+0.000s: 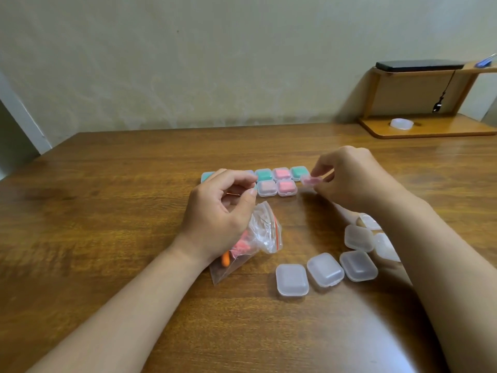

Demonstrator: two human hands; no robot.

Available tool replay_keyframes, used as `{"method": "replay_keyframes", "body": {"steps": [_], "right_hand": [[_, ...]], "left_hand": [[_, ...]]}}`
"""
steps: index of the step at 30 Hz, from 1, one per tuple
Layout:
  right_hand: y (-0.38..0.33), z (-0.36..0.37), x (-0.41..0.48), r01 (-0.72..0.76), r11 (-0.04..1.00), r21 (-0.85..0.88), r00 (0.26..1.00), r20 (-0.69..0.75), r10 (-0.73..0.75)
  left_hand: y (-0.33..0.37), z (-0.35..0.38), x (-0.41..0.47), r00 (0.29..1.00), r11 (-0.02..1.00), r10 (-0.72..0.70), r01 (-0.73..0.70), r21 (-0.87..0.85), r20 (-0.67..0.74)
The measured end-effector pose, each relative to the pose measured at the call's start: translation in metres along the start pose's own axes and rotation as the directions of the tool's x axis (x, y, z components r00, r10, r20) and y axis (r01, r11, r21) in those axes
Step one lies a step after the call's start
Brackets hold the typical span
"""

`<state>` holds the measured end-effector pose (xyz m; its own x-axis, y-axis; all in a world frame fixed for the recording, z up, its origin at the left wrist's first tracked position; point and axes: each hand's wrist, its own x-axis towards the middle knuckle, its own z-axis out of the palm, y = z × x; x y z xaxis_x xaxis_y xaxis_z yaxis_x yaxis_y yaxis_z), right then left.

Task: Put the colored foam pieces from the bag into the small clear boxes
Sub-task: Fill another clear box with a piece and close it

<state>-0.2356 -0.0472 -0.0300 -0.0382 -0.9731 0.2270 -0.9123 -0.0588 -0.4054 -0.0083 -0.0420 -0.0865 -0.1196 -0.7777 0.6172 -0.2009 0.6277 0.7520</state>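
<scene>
Bag [265,235]: clear, crumpled, lying flat, pink/orange foam pieces [240,247] inside. Filled boxes [277,181]: two rows, green and pink. One pink-filled box [311,181] pinched in my right hand [355,179]. Empty boxes [325,269] clustered nearer me.

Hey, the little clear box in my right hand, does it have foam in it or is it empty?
Not empty: pink foam shows through the box that the right hand pinches.

Pink-filled clear box [311,181] in right hand [352,181], beside filled rows [274,181]; left hand [215,214] over bag [262,235].
</scene>
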Motion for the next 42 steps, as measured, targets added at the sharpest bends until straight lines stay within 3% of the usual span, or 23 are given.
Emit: {"method": "replay_keyframes", "body": {"steps": [27, 34, 38, 42], "right_hand": [[0.001, 0.006, 0.003, 0.024, 0.998, -0.054, 0.999, 0.034, -0.022], [0.003, -0.015, -0.004, -0.007, 0.997, -0.073, 0.997, 0.074, 0.012], [0.012, -0.025, -0.007, -0.057, 0.996, -0.075, 0.99, 0.122, 0.066], [0.024, -0.034, -0.01, -0.11, 0.99, -0.091, 0.983, 0.137, 0.122]], "left_hand": [[0.008, -0.001, -0.001, 0.991, 0.975, 0.119, -0.127, 0.181, 0.054], [0.027, 0.004, 0.003, 0.94, 0.92, 0.213, -0.285, 0.269, 0.266], [0.052, 0.016, 0.017, 0.844, 0.799, 0.2, -0.435, 0.415, 0.498], [0.076, 0.05, 0.029, 0.729, 0.824, 0.09, -0.437, 0.36, 0.678]]}}
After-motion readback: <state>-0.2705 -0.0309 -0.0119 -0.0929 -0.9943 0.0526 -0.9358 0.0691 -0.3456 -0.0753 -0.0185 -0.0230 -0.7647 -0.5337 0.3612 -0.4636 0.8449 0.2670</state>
